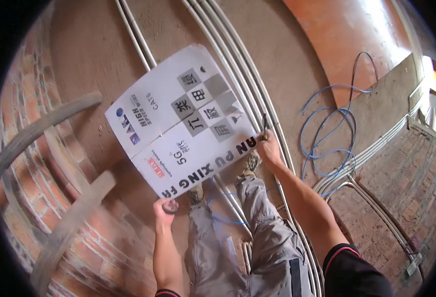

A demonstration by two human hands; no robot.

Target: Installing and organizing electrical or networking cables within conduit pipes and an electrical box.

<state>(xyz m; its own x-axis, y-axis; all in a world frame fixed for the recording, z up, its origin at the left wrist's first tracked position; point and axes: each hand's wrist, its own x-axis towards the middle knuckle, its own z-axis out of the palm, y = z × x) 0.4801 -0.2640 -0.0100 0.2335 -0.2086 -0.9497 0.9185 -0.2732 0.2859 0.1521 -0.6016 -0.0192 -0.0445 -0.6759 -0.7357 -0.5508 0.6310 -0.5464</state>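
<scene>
A large white cardboard sheet (163,143) with grey and black print and a fold line hangs tilted in front of my legs. Its lower left corner is gripped by my left hand (162,212). A dark ring-shaped thing (170,207), perhaps a roll of tape, is also at those fingers. Farther right, my right hand (269,148) is closed at the sheet's right corner. From that hand a slim dark tool (265,123) sticks up; its kind is unclear. The sheet covers part of the floor and the pipes behind it.
Pale conduit pipes (238,64) run along the brown floor, some beside my feet. Loose blue cable (322,143) lies coiled at the right, near an orange-brown panel (361,44). Worn wooden poles (49,123) stand out before the brick wall (89,252) at the left.
</scene>
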